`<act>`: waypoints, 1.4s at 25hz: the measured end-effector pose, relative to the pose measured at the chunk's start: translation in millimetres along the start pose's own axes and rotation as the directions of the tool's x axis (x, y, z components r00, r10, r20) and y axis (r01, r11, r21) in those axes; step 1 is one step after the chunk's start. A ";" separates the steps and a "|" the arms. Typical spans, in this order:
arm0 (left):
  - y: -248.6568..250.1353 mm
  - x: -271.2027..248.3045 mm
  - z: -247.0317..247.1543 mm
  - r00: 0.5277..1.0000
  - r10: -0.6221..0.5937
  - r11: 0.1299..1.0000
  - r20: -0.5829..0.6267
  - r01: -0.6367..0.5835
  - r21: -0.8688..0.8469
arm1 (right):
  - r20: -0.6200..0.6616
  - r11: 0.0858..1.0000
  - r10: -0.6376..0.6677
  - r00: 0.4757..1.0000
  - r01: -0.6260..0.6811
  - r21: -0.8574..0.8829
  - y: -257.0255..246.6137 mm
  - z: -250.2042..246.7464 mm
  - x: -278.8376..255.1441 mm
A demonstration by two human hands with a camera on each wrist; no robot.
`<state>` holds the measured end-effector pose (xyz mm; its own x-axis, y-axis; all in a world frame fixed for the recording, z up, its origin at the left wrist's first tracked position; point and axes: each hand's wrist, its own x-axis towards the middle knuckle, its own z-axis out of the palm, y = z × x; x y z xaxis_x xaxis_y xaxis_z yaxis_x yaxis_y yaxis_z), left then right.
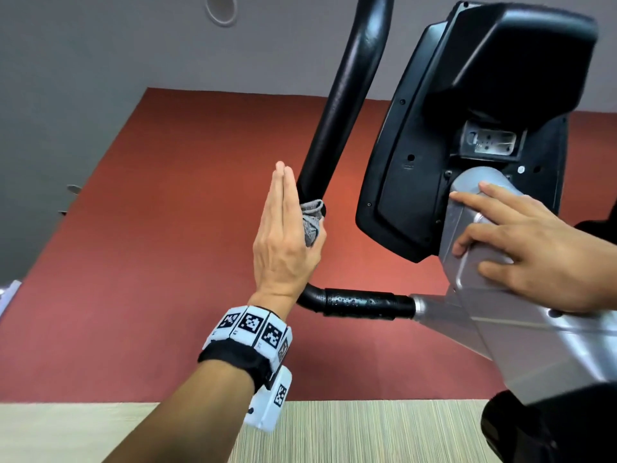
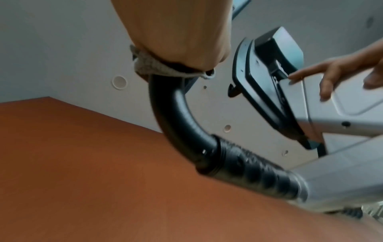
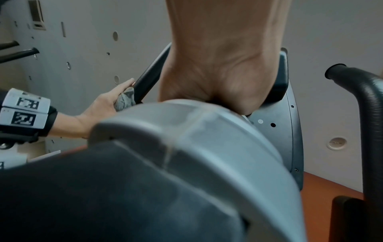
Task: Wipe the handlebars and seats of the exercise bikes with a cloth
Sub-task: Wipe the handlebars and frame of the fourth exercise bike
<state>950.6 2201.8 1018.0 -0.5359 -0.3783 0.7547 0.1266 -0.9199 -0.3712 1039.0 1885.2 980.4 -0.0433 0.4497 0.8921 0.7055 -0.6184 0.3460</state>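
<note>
Grey cloth [image 1: 312, 222] bunched against the black left handlebar [image 1: 337, 105], partway up the upright section above the bend. Left hand [image 1: 283, 242] presses it there: fingers straight and together, pointing up, palm flat to the bar, thumb tucked under the cloth on the near side. So the grip is flat and extended, cloth trapped between palm and bar rather than wrapped. In the left wrist view the cloth [image 2: 149, 65] shows as a band between the heel of the hand and the bar; frame is motion-blurred, fingers out of sight.

Right hand [image 1: 534, 248] rests on the silver column housing [image 1: 521, 332] just below the black console [image 1: 467, 121], fingers spread and nearly straight, index tip near the console's back plate; holds nothing. Right wrist view shows mostly the palm heel [image 3: 219, 65] on the housing, fingers hidden behind it.

Horizontal ribbed grip section of the handlebar [image 1: 360, 302] seems to carry droplets, hard to confirm. Right handlebar [image 3: 364, 101] is cut off at the frame edge. Seat not visible.

Left wrist wears a band with black-and-white markers [image 1: 250, 329]. Behind: dark red wall panel [image 1: 167, 262], grey surface above with a round fitting [image 1: 221, 8], striped pale flooring [image 1: 334, 432] at the bottom.
</note>
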 end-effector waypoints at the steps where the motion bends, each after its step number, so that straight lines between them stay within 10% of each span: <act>1: -2.3 -10.5 -0.2 0.999 0.028 0.998 0.018 -0.029 0.059 | 0.007 1.000 -0.001 1.000 0.001 -0.009 0.0 0.1 -0.6; 9: -0.6 -7.9 -0.9 0.997 0.058 0.995 0.042 -0.061 0.075 | 0.024 1.000 0.012 1.000 -0.011 -0.027 -2.6 -2.0 -3.1; 14: -4.2 -47.3 2.4 0.984 -0.179 0.971 0.007 0.178 -0.160 | 0.024 1.000 0.011 1.000 -0.011 -0.006 -2.6 -3.1 -1.8; 19: 25.0 -95.8 11.5 0.838 -0.537 0.785 0.103 0.540 -0.304 | 0.002 1.000 0.031 1.000 -0.031 -0.004 -5.1 -0.9 -2.1; 27: 57.3 -93.4 27.9 0.655 -0.756 0.601 0.021 0.706 -0.373 | -0.024 0.999 0.027 0.999 -0.026 0.027 -0.2 2.2 -3.2; 31: 92.9 -131.5 37.4 0.614 -0.752 0.522 0.240 0.777 -0.353 | -0.034 1.000 0.012 0.999 -0.012 0.020 -0.7 1.6 -3.5; 33: 104.6 -148.1 23.9 0.643 -0.691 0.552 0.331 0.765 -0.333 | -0.034 1.000 0.010 0.999 -0.009 0.020 -3.1 2.0 -3.7; 35: 105.1 -150.1 7.7 0.806 -0.502 0.744 0.313 0.587 -0.320 | -0.026 1.000 0.014 1.000 -0.014 0.006 -3.5 0.5 -4.7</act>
<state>1050.8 2161.0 869.8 -0.2346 0.1240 0.9642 -0.4870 -0.8734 -0.0062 1037.2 1885.6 974.9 -0.0520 0.4241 0.9041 0.7106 -0.6204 0.3318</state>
